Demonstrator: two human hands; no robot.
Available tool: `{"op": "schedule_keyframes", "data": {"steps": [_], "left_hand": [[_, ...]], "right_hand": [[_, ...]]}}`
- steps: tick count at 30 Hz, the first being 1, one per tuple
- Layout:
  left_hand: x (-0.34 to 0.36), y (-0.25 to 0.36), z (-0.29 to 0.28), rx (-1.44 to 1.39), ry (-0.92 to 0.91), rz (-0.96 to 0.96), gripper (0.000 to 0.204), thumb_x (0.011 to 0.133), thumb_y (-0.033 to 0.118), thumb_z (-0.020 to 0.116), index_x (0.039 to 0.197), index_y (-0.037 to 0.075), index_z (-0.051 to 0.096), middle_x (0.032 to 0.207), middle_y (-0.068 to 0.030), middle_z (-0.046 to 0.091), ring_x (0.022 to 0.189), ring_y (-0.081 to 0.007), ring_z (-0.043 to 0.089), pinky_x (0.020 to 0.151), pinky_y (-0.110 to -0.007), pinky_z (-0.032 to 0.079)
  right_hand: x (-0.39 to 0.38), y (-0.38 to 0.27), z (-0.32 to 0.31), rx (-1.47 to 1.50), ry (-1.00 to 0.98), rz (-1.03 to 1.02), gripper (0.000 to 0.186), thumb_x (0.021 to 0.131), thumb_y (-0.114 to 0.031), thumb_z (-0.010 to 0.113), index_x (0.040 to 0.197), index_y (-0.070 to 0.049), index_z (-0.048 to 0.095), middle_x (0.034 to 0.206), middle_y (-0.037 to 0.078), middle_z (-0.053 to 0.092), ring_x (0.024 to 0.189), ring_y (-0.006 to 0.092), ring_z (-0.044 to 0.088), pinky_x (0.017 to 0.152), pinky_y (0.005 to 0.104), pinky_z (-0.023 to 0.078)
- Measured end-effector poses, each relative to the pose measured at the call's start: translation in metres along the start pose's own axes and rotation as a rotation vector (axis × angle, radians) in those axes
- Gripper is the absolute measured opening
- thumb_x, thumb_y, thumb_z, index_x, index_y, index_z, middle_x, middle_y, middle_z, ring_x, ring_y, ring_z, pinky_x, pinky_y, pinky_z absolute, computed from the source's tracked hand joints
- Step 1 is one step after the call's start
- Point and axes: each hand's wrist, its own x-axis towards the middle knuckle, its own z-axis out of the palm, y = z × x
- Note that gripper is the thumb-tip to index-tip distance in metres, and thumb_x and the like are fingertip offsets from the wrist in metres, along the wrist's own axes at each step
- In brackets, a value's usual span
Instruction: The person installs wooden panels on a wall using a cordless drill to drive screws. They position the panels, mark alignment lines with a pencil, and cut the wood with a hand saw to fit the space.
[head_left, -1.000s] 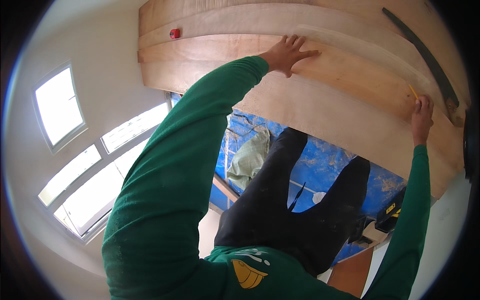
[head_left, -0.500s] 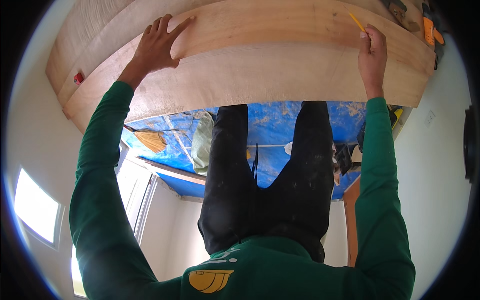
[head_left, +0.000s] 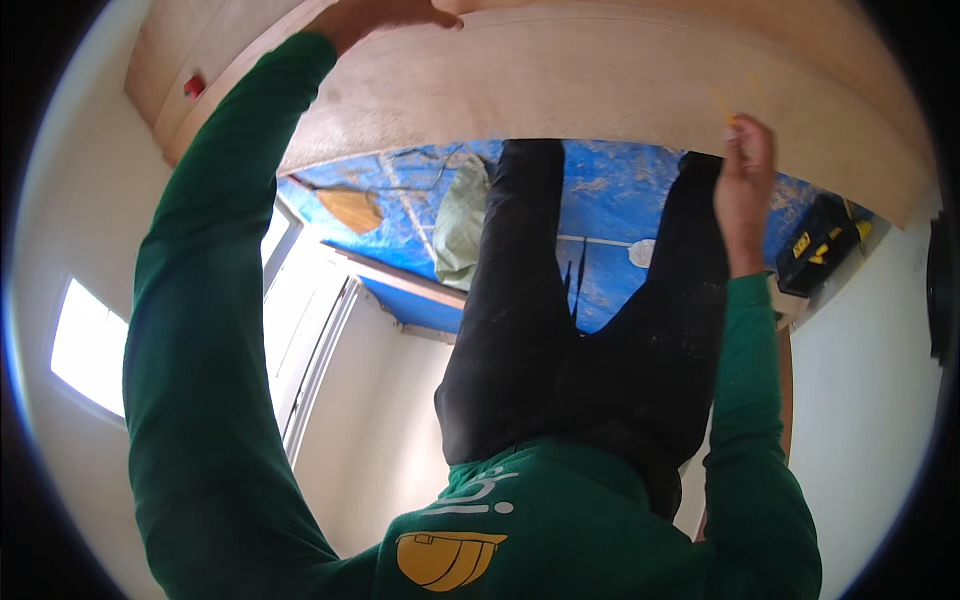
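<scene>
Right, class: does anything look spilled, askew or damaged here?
Yes: light-brown debris, possibly sawdust, is scattered over the blue sheet around the person's legs, making it look messy. The wooden board shows no clear damage.

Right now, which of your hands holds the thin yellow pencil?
The right hand: the blurred yellow pencil juts from its grip. The left hand, at the pale wooden board, shows nothing held.

Plywood sheet (head_left: 570, 85): open passage runs across its face between left hand (head_left: 385, 13) and right hand (head_left: 745, 175) with blurred yellow pencil (head_left: 731, 117), while black trouser legs (head_left: 520, 240) block the near edge's middle and a black-and-yellow case (head_left: 815, 245) crowds the right forearm's (head_left: 750, 325) outer side.
</scene>
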Motion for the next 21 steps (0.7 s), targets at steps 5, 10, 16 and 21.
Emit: {"op": "schedule_keyframes", "data": {"steps": [5, 10, 16, 21], "left_hand": [[0.075, 0.087, 0.010, -0.162, 0.345, 0.038, 0.139, 0.060, 0.032, 0.104, 0.176, 0.021, 0.030, 0.168, -0.0240, 0.039, 0.156, -0.0472, 0.036, 0.127, -0.063, 0.033], [0.095, 0.114, -0.014, -0.008, 0.137, 0.020, 0.137, 0.061, 0.029, 0.099, 0.177, 0.027, 0.027, 0.163, -0.0259, 0.039, 0.151, -0.0487, 0.041, 0.126, -0.063, 0.036], [0.062, 0.102, -0.047, -0.039, 0.231, 0.046, 0.133, 0.058, 0.025, 0.096, 0.175, 0.028, 0.033, 0.163, -0.0255, 0.040, 0.150, -0.0487, 0.041, 0.124, -0.063, 0.039], [0.072, 0.059, -0.091, 0.021, 0.303, -0.015, 0.133, 0.061, 0.018, 0.096, 0.176, 0.031, 0.031, 0.165, -0.0240, 0.040, 0.153, -0.0474, 0.043, 0.128, -0.061, 0.039]], "right_hand": [[-0.109, -0.012, -0.021, -0.291, -0.360, 0.088, 0.015, 0.103, -0.017, 0.069, 0.116, -0.012, 0.064, 0.125, 0.010, 0.064, 0.122, 0.0373, 0.065, 0.093, 0.0560, 0.053], [-0.156, -0.015, -0.067, -0.303, -0.324, 0.099, 0.008, 0.107, -0.013, 0.066, 0.115, -0.013, 0.064, 0.118, 0.008, 0.061, 0.108, 0.0338, 0.066, 0.089, 0.0497, 0.049], [-0.153, -0.004, -0.063, -0.177, -0.195, 0.113, 0.011, 0.107, -0.011, 0.068, 0.118, -0.010, 0.066, 0.118, 0.010, 0.063, 0.102, 0.0378, 0.067, 0.086, 0.0503, 0.053], [-0.155, -0.004, -0.071, -0.165, -0.166, 0.098, 0.010, 0.107, -0.011, 0.068, 0.116, -0.008, 0.066, 0.117, 0.011, 0.064, 0.101, 0.0399, 0.068, 0.086, 0.0519, 0.054]]}}
